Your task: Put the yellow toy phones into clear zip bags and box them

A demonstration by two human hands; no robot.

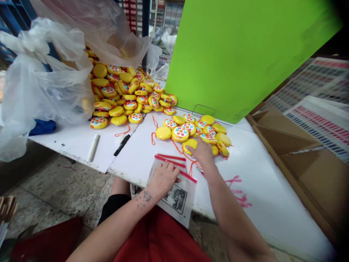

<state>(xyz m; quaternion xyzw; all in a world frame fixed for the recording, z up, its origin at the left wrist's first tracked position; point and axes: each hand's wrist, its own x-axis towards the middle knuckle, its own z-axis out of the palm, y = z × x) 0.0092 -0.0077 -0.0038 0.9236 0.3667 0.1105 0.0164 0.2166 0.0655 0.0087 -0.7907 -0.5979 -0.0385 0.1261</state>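
Clear zip bags (188, 196) with red strips lie overlapped at the table's front edge, the top one printed in black. My left hand (164, 178) rests over them, its fingers bent on the bags near the strips. Beyond the bags, a small group of round yellow toys (180, 134) with coloured dots and orange cords lies on the white table. My right hand (202, 150) reaches into this group, thumb and fingers apart, touching a plain yellow toy (190, 146) at its near side. Its fingertips are partly hidden among the toys.
A large heap of yellow toys (131, 96) spills from a plastic bag (51, 83) at the left. A white marker (93, 147) and a black marker (121, 145) lie on the table (131, 162). Behind stands a green board (234, 54); at the right is a cardboard box (300, 163).
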